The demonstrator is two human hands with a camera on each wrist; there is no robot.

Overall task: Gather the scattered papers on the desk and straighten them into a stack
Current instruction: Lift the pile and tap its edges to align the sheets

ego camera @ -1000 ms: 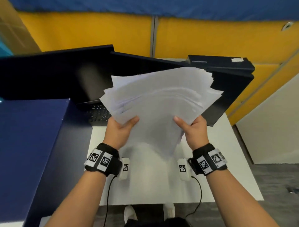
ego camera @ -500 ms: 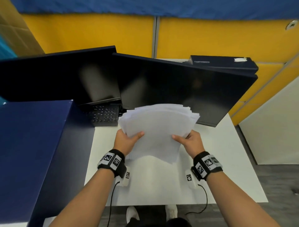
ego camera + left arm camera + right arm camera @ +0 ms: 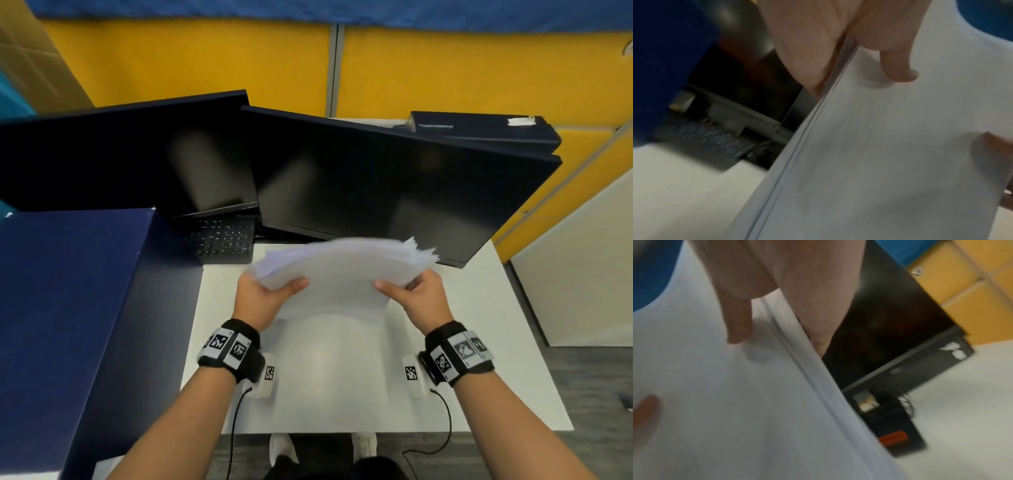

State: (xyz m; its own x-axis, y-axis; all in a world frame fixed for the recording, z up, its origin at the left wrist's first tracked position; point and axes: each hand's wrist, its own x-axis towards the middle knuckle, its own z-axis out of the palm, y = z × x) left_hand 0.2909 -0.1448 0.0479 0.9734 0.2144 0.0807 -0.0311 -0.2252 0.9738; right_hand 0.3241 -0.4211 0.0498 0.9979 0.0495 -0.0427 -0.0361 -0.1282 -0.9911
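A thick sheaf of white papers stands nearly upright over the white desk, its top edges fanned unevenly toward the right. My left hand grips its left side, thumb across the near face. My right hand grips the right side the same way. The left wrist view shows the papers edge-on with my left thumb pressed on the front sheet. In the right wrist view the papers fill the left half under my right thumb. The sheaf's bottom edge is blurred, so its contact with the desk is unclear.
Two dark monitors stand close behind the papers. A black keyboard lies under the left one. A tall blue box borders the desk on the left. A black device sits at the back right, against yellow partition panels.
Both hands have brought the sheaf down from chest height toward the desk, and the widely fanned sheets have drawn closer together.
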